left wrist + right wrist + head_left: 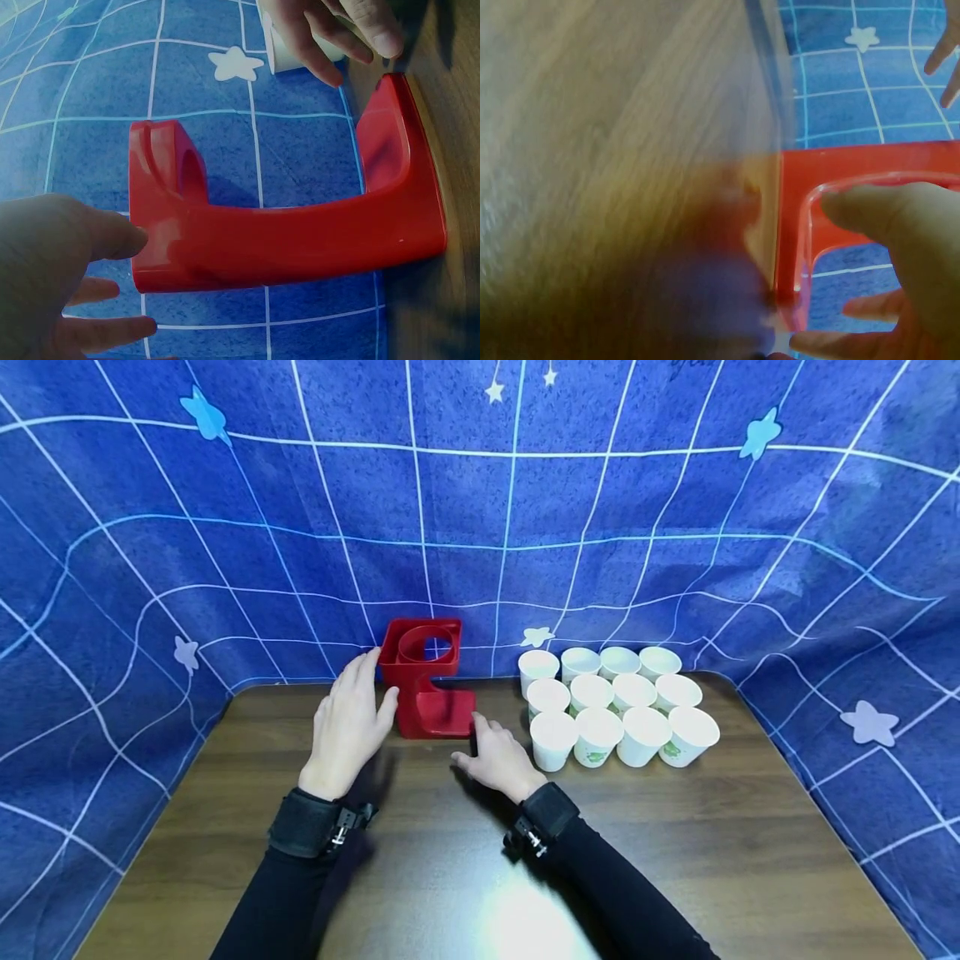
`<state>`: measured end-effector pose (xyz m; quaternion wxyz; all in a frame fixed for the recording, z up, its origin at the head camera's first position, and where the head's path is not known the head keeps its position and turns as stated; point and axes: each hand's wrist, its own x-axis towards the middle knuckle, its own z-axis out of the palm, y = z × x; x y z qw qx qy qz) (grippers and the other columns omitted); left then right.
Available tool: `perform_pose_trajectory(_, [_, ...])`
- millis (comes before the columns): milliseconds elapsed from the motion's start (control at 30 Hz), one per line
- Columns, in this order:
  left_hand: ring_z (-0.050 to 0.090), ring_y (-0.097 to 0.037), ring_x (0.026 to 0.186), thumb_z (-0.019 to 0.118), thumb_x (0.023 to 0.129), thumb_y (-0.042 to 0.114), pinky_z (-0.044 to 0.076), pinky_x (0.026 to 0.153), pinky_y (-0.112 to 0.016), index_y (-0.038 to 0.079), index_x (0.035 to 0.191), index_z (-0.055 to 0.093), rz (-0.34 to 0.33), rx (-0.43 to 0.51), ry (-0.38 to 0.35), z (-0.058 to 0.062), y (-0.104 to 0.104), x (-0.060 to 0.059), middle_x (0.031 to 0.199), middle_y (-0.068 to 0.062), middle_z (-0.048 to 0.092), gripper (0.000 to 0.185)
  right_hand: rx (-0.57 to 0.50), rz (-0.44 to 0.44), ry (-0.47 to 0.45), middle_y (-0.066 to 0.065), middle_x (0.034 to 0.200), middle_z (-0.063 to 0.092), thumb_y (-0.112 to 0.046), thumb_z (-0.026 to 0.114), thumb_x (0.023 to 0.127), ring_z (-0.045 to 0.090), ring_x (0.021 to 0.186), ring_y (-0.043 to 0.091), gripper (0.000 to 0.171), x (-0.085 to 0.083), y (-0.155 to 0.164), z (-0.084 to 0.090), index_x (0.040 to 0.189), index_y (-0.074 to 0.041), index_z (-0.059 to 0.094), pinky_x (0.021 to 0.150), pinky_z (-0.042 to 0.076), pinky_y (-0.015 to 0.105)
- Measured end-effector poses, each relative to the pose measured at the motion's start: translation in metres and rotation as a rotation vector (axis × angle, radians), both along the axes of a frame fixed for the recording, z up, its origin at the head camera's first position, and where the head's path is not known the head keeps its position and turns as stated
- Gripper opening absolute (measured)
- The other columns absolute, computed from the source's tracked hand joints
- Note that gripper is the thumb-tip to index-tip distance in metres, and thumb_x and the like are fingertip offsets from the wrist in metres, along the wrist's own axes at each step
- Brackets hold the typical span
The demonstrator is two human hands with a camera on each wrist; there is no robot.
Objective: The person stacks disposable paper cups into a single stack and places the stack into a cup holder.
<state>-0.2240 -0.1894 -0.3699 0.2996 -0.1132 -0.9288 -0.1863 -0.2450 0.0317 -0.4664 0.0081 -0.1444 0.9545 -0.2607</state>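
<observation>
A red plastic stand point(411, 693) with a round ring at its top and a flat base stands near the table's back edge. My left hand point(348, 718) is raised beside its left side, fingers straight and thumb spread; in the left wrist view the thumb overlaps the upper body of the stand. Low at the front right corner of the base is my right hand point(501, 758), its fingers loosely bent. Nothing is held in either hand. Just right of the right hand, white paper cups point(597, 735) stand upright in rows.
A wooden table point(420, 860) lies under everything. Behind it and at both sides hangs a blue cloth point(465, 568) with pale grid lines and stars. The cups fill the back right part of the table.
</observation>
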Motion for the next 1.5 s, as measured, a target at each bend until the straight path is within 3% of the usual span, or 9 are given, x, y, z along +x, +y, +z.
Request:
perform_pose_trajectory(267, [0.063,-0.044,0.12,0.062,0.1,0.021,0.056,0.085,-0.064,0.004,0.149,0.051,-0.032,0.015,-0.077,0.0,0.008,-0.004,0.147,-0.025,0.053,0.052,0.099,0.005,0.064,0.025,0.136,0.06,-0.04,0.07,0.095,0.059,0.117,0.046,0.068,-0.012,-0.002,-0.005,0.151,-0.008,0.05,0.098,0.053,0.053])
perform_pose_trajectory(400, [0.065,-0.044,0.117,0.062,0.101,0.02,0.057,0.084,-0.064,0.003,0.146,0.053,-0.023,0.01,-0.067,0.001,0.011,-0.005,0.145,-0.026,0.054,0.049,0.123,0.007,0.06,0.025,0.131,0.061,-0.035,0.07,0.096,0.058,0.113,0.045,0.055,-0.016,-0.004,-0.004,0.144,-0.012,0.059,0.093,0.054,0.053])
perform_pose_trajectory(533, [0.068,-0.043,0.111,0.058,0.102,0.017,0.057,0.082,-0.063,0.004,0.141,0.058,-0.011,0.011,-0.034,0.003,0.013,-0.006,0.14,-0.024,0.058,0.041,0.128,0.014,0.1,0.022,0.119,0.065,-0.028,0.07,0.097,0.061,0.104,0.043,0.035,-0.02,-0.005,-0.003,0.127,-0.01,0.069,0.088,0.055,0.052])
perform_pose_trajectory(767, [0.069,-0.041,0.109,0.053,0.104,0.016,0.059,0.08,-0.061,0.005,0.132,0.066,0.02,0.008,-0.019,0.009,0.014,-0.007,0.132,-0.021,0.065,0.033,0.126,0.034,0.273,0.016,0.099,0.071,-0.012,0.075,0.091,0.064,0.089,0.04,0.007,-0.023,-0.006,-0.008,0.098,-0.009,0.076,0.074,0.058,0.05])
perform_pose_trajectory(867, [0.069,-0.039,0.109,0.054,0.104,0.015,0.059,0.078,-0.06,0.006,0.127,0.069,0.023,0.012,-0.003,0.01,0.014,-0.006,0.126,-0.019,0.067,0.029,0.116,0.034,0.296,0.014,0.097,0.072,-0.009,0.075,0.091,0.064,0.086,0.039,0.005,-0.022,-0.004,-0.01,0.096,-0.01,0.076,0.074,0.058,0.05])
perform_pose_trajectory(1133, [0.07,-0.038,0.103,0.061,0.103,0.02,0.06,0.076,-0.057,0.003,0.114,0.073,0.045,0.027,0.026,0.01,0.014,-0.002,0.117,-0.018,0.07,0.024,0.115,0.045,0.249,0.009,0.094,0.072,-0.016,0.077,0.092,0.069,0.089,0.034,0.006,-0.02,0.0,-0.009,0.097,-0.013,0.076,0.075,0.06,0.044])
perform_pose_trajectory(1267, [0.07,-0.037,0.1,0.061,0.103,0.021,0.06,0.075,-0.056,0.002,0.111,0.074,0.046,0.019,0.035,0.009,0.013,0.0,0.114,-0.019,0.071,0.024,0.112,0.053,0.229,0.007,0.091,0.071,-0.017,0.077,0.091,0.071,0.09,0.026,0.006,-0.017,0.001,-0.008,0.095,-0.013,0.075,0.073,0.06,0.04])
perform_pose_trajectory(1500, [0.07,-0.036,0.097,0.062,0.103,0.02,0.059,0.072,-0.055,0.003,0.108,0.075,0.048,0.004,0.031,0.009,0.013,0.008,0.11,-0.018,0.071,0.022,0.12,0.085,0.239,0.006,0.084,0.069,-0.016,0.078,0.091,0.07,0.085,0.025,0.008,-0.011,0.003,-0.009,0.087,-0.012,0.072,0.071,0.059,0.038])
